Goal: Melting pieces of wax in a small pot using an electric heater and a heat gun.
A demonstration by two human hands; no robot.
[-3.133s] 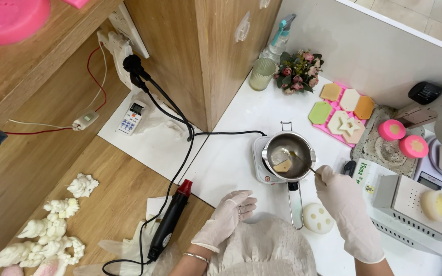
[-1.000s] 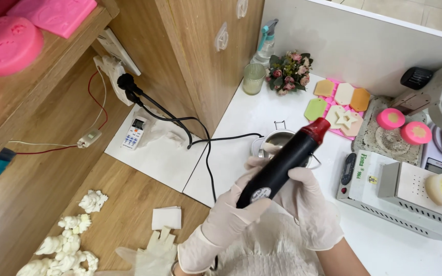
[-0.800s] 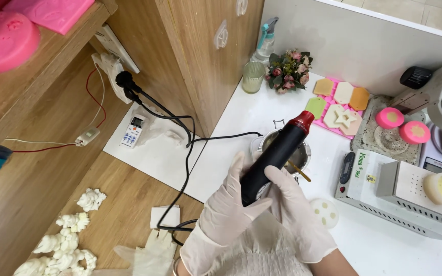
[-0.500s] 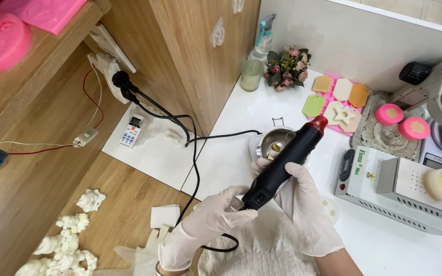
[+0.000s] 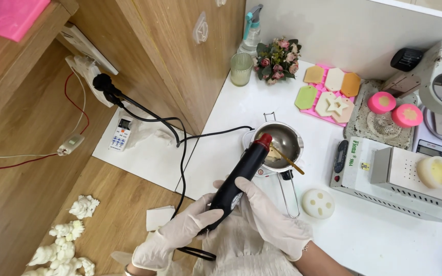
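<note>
Both gloved hands, left hand (image 5: 172,237) and right hand (image 5: 267,217), wrap closed around the black red-nozzled heat gun (image 5: 239,171), its nozzle angled just over the small steel pot (image 5: 282,140), apparently to warm the contents.

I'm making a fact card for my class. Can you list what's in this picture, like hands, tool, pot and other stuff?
left hand: gloved, wrapped round the rear of the heat gun
right hand: gloved, gripping the heat gun's body
heat gun: black with a red tip, aimed into the pot
pot: small metal one on a little hot plate, with a stick inside
nearby: round white mould, pink tray of coloured shapes, flowers
</note>
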